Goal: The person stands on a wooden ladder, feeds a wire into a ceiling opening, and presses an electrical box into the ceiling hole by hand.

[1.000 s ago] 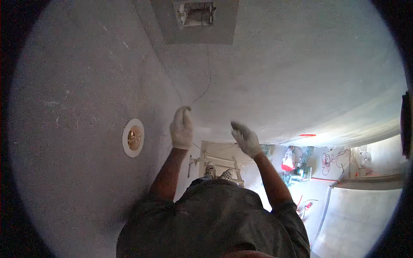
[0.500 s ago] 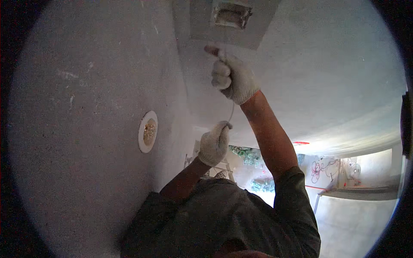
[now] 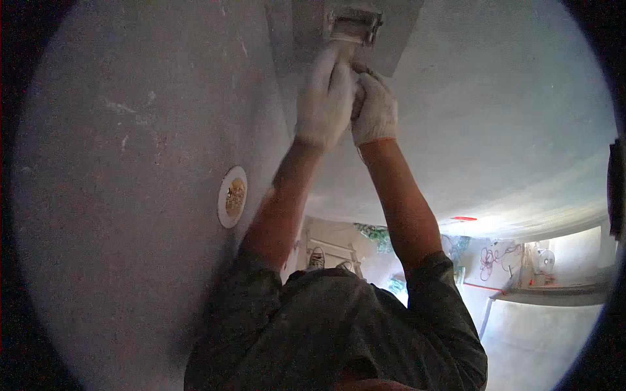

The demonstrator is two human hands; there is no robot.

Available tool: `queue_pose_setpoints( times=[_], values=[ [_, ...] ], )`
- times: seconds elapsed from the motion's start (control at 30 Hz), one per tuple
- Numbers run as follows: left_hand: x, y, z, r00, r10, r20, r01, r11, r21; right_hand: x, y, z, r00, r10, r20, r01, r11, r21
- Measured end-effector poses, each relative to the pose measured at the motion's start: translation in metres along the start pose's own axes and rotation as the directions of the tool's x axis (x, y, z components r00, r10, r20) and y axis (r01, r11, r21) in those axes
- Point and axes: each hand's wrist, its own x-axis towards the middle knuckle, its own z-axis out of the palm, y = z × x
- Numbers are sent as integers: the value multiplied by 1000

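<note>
Both my hands wear white knitted gloves and are raised close together just below a rectangular wall box (image 3: 355, 27) set in a grey patch. My left hand (image 3: 326, 101) reaches up to the box's lower edge, its fingertips smeared by motion, so its grip is unclear. Beside it, almost touching, my right hand (image 3: 377, 107) is closed with curled fingers round a thin pale wire, which is mostly hidden now; the earlier picture shows it running through this hand.
On the wall at left is a round white-rimmed fitting (image 3: 233, 197). Far below stand a ladder-like frame (image 3: 336, 247) and my shoe (image 3: 316, 258). At right are a ledge (image 3: 548, 294), a white fan (image 3: 542, 260) and a tangle of reddish cord (image 3: 489, 260).
My left hand has risen from below to the wall box, beside the right. My right hand has moved slightly to the right. The wire stretched between them is now mostly out of sight.
</note>
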Motion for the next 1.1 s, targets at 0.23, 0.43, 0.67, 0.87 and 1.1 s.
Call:
queue_pose_setpoints(
  times=[0.23,0.43,0.67,0.87,1.1],
  values=[
    [123,-5,31,914,-267,305,172,937,303,8,9,-3,995,-18,-101,19,1000,6],
    [142,-59,-7,777,426,464,-436,895,-92,19,30,-20,979,-144,145,181,942,-284],
    [150,-2,13,777,-483,404,483,869,110,19,13,-8,997,-31,66,51,942,-332],
    [141,1,25,799,-495,341,515,857,37,25,33,-23,966,-250,65,257,898,-358],
    [145,4,26,783,-528,329,542,839,56,25,29,-20,952,-307,10,275,837,-473]
  ],
)
